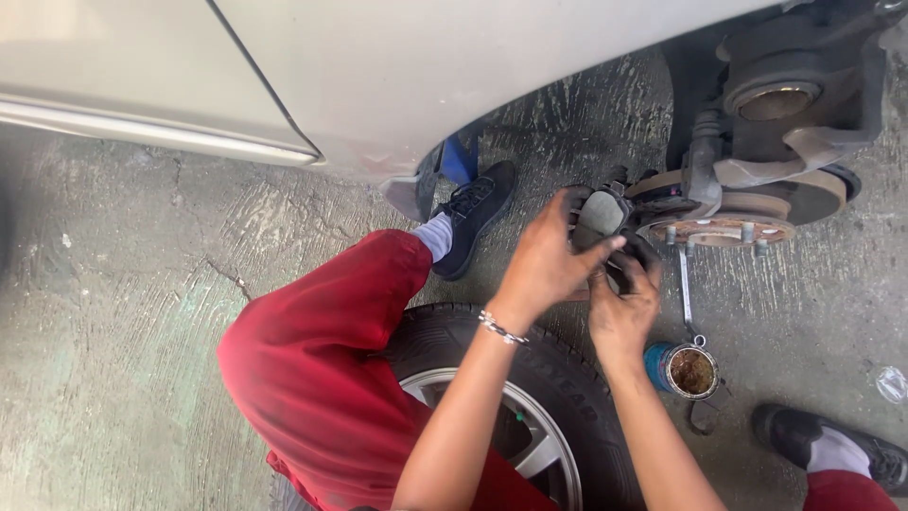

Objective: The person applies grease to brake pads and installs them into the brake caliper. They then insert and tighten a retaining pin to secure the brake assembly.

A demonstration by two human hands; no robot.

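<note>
My left hand [547, 257] wraps its fingers around a grey brake pad [602, 214], which it holds just left of the car's bare wheel hub [724, 230]. My right hand [624, 305] sits right below it, gripping a dark part [634, 254] that is mostly hidden by the fingers. A silver bracelet [501, 329] circles my left wrist. The hub shows its studs and the brake disc [821, 194] behind it, under the suspension knuckle [776, 104].
A removed wheel and tyre [530, 416] lies flat under my red-trousered leg [322, 369]. An open blue tin of brown grease [683, 369] stands on the concrete, with a wrench [687, 293] beside it. The silver car body [378, 66] overhangs at top. My black shoes [476, 216] rest either side.
</note>
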